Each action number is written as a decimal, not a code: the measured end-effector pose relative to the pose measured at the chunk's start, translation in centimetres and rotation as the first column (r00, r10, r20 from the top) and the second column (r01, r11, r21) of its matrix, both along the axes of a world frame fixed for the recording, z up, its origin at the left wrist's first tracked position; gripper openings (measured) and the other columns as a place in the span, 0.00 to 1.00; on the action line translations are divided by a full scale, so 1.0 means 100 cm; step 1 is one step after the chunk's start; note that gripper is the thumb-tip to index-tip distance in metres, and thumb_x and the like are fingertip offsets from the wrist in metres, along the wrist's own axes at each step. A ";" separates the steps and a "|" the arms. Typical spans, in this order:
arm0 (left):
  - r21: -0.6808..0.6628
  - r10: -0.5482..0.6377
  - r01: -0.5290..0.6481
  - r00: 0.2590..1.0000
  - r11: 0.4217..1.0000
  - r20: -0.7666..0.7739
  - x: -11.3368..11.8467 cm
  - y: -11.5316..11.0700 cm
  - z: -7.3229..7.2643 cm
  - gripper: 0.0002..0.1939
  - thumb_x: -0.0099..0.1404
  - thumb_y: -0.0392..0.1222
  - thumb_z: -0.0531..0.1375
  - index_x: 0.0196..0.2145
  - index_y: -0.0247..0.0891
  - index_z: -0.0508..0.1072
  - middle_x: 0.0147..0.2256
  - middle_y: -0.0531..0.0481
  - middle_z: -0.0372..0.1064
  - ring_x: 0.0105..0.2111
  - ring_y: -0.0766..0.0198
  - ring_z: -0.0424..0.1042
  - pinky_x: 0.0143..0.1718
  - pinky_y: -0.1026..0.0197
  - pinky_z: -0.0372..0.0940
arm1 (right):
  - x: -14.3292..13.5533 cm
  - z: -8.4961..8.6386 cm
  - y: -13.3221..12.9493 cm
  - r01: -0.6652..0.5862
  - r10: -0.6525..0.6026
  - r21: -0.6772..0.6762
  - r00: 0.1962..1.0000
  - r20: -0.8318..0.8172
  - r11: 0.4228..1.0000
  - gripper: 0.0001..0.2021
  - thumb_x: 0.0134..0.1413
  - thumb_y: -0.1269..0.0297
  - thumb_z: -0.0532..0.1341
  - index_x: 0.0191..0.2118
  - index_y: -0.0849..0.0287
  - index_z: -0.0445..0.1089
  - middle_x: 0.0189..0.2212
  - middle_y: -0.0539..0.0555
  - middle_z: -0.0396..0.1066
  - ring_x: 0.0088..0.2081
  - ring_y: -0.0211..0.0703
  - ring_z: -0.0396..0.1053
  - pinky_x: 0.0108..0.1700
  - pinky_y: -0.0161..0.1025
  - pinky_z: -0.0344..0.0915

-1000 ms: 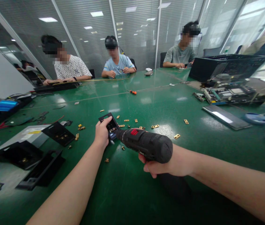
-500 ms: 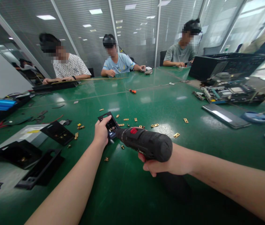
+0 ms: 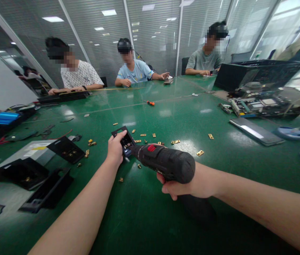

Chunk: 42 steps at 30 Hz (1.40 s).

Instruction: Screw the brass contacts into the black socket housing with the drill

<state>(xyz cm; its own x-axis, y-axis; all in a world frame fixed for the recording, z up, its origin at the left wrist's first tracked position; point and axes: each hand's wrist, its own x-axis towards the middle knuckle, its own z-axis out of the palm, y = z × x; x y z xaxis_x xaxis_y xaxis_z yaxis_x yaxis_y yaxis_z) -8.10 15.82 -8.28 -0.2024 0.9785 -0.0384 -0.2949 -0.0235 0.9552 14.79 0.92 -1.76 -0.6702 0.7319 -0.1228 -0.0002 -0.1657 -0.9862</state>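
My left hand (image 3: 116, 147) is closed on a small black housing (image 3: 126, 139) with metal parts inside, tilted above the green table (image 3: 150, 212). In my right hand (image 3: 182, 186) is a black power screwdriver (image 3: 166, 161) with a red switch, its handle pointing down. The tool's front end meets the open side of the housing; its very tip is hidden there. Around them lie several small brass plates, one (image 3: 200, 153) to the right of the tool, another (image 3: 176, 142) beyond it. A brass piece (image 3: 121, 180) lies nearer me.
Black housings (image 3: 66, 148) and a grey metal box (image 3: 37, 152) are at left. An orange screwdriver (image 3: 150, 103) lies farther back. At right are a phone (image 3: 254, 131), circuit boards (image 3: 261, 104) and a black case (image 3: 256, 74). Several people sit across the table.
Both hands, the housing and the power screwdriver look almost unchanged. Across the table, the middle person's hand has shifted slightly to the right and opened.
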 end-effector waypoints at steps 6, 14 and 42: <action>0.007 0.008 -0.008 1.000 1.000 -0.001 0.001 0.000 0.001 0.17 0.48 0.46 0.69 0.33 0.37 0.71 0.23 0.53 0.71 0.23 0.57 0.75 0.30 0.53 0.73 | 0.000 -0.002 0.001 -0.004 0.004 0.023 1.000 -0.004 1.000 0.39 0.45 0.79 0.64 0.62 0.58 0.46 0.24 0.40 0.66 0.21 0.34 0.70 0.24 0.32 0.68; 0.009 0.009 -0.009 1.000 1.000 0.005 0.000 0.001 -0.001 0.17 0.48 0.46 0.70 0.32 0.37 0.71 0.24 0.52 0.71 0.23 0.56 0.75 0.29 0.52 0.73 | 0.000 -0.001 -0.001 -0.012 0.012 0.056 1.000 -0.008 0.998 0.43 0.46 0.78 0.64 0.65 0.57 0.41 0.25 0.40 0.66 0.21 0.34 0.69 0.24 0.32 0.69; -0.007 0.021 -0.021 1.000 1.000 -0.004 -0.001 0.001 -0.001 0.17 0.48 0.46 0.70 0.33 0.36 0.72 0.24 0.51 0.72 0.25 0.54 0.76 0.31 0.51 0.73 | 0.001 -0.001 -0.001 -0.005 0.005 0.010 1.000 0.003 1.000 0.30 0.46 0.79 0.64 0.56 0.60 0.57 0.27 0.43 0.68 0.22 0.32 0.70 0.25 0.31 0.69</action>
<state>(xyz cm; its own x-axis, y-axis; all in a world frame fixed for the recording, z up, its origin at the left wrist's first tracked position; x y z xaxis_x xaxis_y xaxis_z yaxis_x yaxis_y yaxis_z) -8.23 15.90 -8.34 -0.2232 0.9737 -0.0445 -0.2911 -0.0230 0.9564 14.87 0.82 -1.82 -0.6732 0.7300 -0.1177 0.0035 -0.1561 -0.9877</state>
